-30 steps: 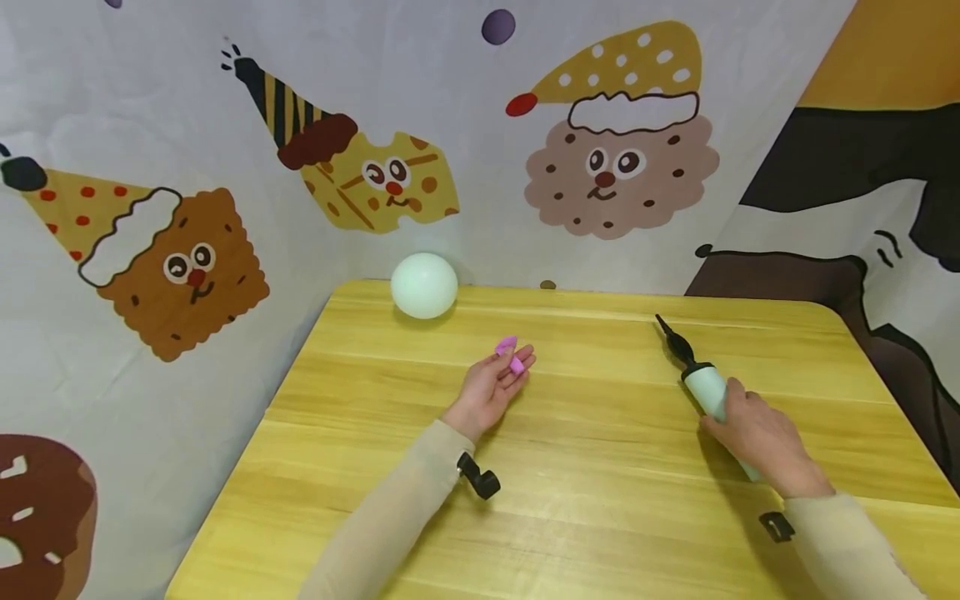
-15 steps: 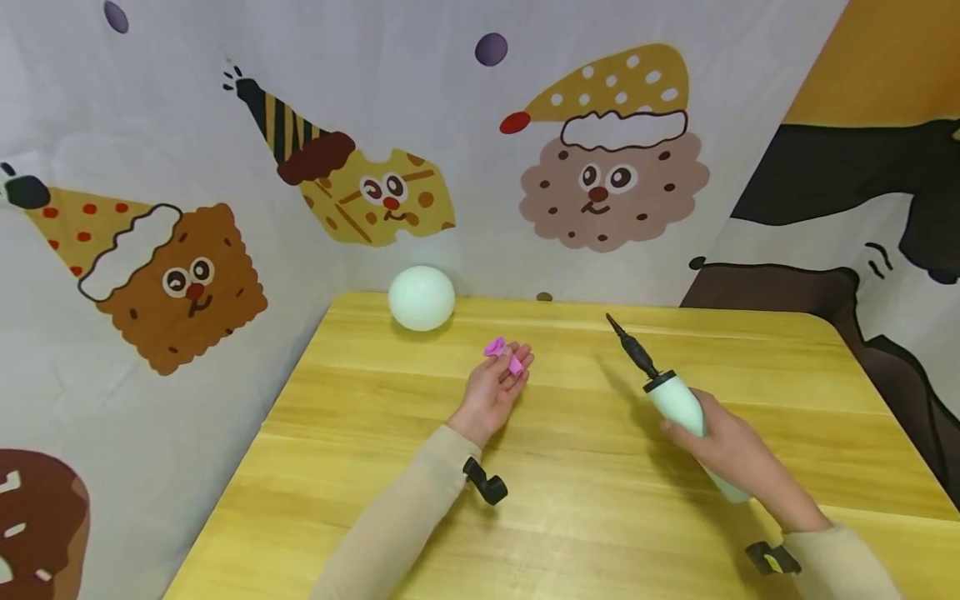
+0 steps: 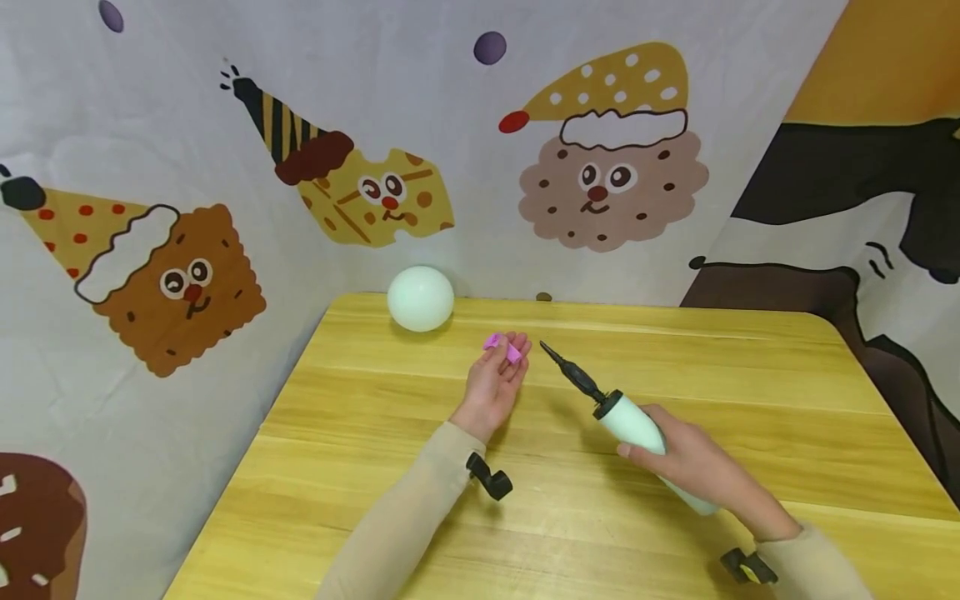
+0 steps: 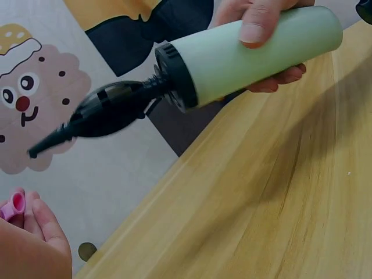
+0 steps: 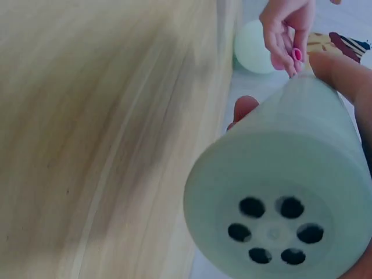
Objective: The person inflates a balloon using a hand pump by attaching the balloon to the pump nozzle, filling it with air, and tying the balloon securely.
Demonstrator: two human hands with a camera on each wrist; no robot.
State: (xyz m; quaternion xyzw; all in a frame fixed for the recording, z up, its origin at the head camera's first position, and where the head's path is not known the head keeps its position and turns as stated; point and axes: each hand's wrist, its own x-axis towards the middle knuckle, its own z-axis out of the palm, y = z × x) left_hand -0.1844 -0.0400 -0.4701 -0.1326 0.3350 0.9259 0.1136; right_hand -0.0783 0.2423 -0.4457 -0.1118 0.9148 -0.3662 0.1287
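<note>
In the head view my left hand point(image 3: 489, 385) is palm up above the table, pinching a limp pink balloon point(image 3: 513, 353) between thumb and fingers. Its round open mouth point(image 4: 18, 201) shows in the left wrist view. My right hand point(image 3: 693, 458) grips a pale green balloon pump point(image 3: 633, 423) by its barrel, tilted with the black nozzle point(image 3: 577, 377) towards the left hand. A small gap separates the nozzle tip from the left fingers. The right wrist view looks onto the pump's rear end point(image 5: 273, 168), which has several dark holes.
An inflated pale green balloon point(image 3: 421, 298) sits at the back left of the wooden table point(image 3: 337, 467), close to the wall. A cartoon-printed cloth point(image 3: 465, 167) hangs behind the table and along its left side.
The right hand has lifted the balloon pump and carried it left, bringing its nozzle close to the left hand. The left hand, holding the pink balloon, has barely moved.
</note>
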